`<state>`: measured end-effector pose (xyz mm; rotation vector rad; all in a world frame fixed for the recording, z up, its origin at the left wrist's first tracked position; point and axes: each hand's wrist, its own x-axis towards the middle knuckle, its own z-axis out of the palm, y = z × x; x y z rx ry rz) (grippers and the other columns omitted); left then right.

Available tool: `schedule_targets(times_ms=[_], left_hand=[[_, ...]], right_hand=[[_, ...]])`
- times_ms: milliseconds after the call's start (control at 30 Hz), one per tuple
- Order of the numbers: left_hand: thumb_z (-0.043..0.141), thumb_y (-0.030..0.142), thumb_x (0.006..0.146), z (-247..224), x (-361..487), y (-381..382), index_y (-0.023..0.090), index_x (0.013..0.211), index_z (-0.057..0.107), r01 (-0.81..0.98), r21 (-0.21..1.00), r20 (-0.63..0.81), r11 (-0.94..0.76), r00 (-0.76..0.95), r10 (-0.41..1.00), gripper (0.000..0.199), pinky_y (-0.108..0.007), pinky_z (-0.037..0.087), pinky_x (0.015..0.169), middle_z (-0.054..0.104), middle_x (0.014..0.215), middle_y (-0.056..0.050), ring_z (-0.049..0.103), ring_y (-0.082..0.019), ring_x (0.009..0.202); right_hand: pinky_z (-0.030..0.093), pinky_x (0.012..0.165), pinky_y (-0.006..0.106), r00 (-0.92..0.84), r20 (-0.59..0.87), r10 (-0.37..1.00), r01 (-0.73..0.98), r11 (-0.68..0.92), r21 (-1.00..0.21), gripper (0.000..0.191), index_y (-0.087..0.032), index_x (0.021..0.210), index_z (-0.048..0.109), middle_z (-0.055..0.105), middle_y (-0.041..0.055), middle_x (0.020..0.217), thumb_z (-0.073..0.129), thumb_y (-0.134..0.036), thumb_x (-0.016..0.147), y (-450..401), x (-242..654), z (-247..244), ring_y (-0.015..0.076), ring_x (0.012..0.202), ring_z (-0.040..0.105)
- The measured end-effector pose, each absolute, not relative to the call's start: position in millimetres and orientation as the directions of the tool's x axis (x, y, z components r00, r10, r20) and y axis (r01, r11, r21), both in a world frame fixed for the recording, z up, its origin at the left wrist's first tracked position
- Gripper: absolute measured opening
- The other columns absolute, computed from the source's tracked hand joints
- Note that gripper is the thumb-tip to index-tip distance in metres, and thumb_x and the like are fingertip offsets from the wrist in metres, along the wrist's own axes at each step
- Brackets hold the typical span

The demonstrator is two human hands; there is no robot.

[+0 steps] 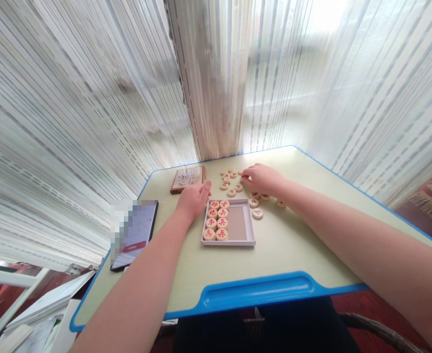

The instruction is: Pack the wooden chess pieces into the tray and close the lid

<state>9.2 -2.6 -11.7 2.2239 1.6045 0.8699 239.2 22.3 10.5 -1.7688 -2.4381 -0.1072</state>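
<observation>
A shallow white box (pixel 251 230) lies on the table with two columns of red-marked Chinese chess pieces (pixel 222 223) along its left side; its right part shows bare bottom. My left hand (pixel 194 201) rests at the box's upper left corner, thumb stretched out and other fingers partly hidden, holding nothing that shows. Beyond the box lies a scatter of loose dark-marked Chinese chess pieces (pixel 231 192), some leaning on others. Among them my right hand (pixel 262 177) has its fingertips closed at a Chinese chess piece (pixel 240 172), mostly covered by the fingers. More pieces (pixel 257 214) lie under and beside the right wrist.
A brown-edged box lid with writing (pixel 188 177) lies behind my left hand. A tablet (pixel 138 235), partly blurred out, is at the table's left edge. The pale table (pixel 274 255) has a blue rim with a tray groove (pixel 258 290) in front. Sheer curtains (pixel 216 78) hang behind.
</observation>
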Motion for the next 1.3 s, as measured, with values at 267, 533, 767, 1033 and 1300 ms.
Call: schedule_targets(times_ms=[267,533,767,1033,1300], left_hand=[[0.025,0.055,0.09,-11,6,-5,0.018,0.062,0.06,0.766,0.532,0.318,-0.362,0.216,0.923,0.058,-0.03,0.043,0.067,0.065,0.06,-0.003,0.06,-0.017,0.062],[0.024,0.054,0.09,-8,7,-7,0.019,0.062,0.06,0.797,0.468,0.309,-0.381,0.256,0.916,0.058,-0.032,0.042,0.067,0.067,0.064,-0.005,0.061,-0.019,0.067],[0.022,0.055,0.091,-8,8,-7,0.019,0.062,0.061,0.805,0.463,0.294,-0.371,0.256,0.921,0.06,-0.032,0.042,0.068,0.067,0.065,-0.005,0.061,-0.02,0.068],[0.021,0.054,0.091,-6,7,-8,0.018,0.064,0.062,0.817,0.422,0.302,-0.392,0.281,0.911,0.062,-0.031,0.041,0.067,0.068,0.066,-0.006,0.061,-0.019,0.069],[0.023,0.052,0.091,-7,7,-7,0.018,0.065,0.063,0.813,0.419,0.299,-0.404,0.297,0.907,0.058,-0.031,0.04,0.068,0.068,0.067,-0.005,0.06,-0.019,0.07]], right_hand=[[0.042,0.065,0.028,-0.269,0.09,0.959,0.941,0.281,-0.187,0.034,-0.018,0.085,0.067,0.069,0.0095,0.091,0.035,-0.03,0.09,22,238,9,0.02,0.081,0.059],[0.042,0.087,0.032,-0.261,0.289,0.921,0.939,0.312,-0.144,0.032,-0.018,0.105,0.067,0.064,0.0092,0.113,0.042,-0.021,0.085,36,246,3,0.0231,0.105,0.054],[0.042,0.088,0.03,-0.292,0.209,0.933,0.939,0.321,-0.12,0.032,-0.018,0.103,0.069,0.064,0.0077,0.114,0.042,-0.023,0.087,37,240,-1,0.0217,0.103,0.055],[0.044,0.08,0.027,-0.214,0.131,0.968,0.968,0.228,-0.104,0.033,-0.018,0.106,0.067,0.067,0.0078,0.111,0.042,-0.019,0.084,28,237,5,0.0201,0.099,0.059],[0.045,0.077,0.027,-0.269,0.013,0.963,0.963,0.27,-0.017,0.032,-0.02,0.109,0.067,0.066,0.0077,0.114,0.051,-0.014,0.081,30,245,16,0.0215,0.097,0.061]])
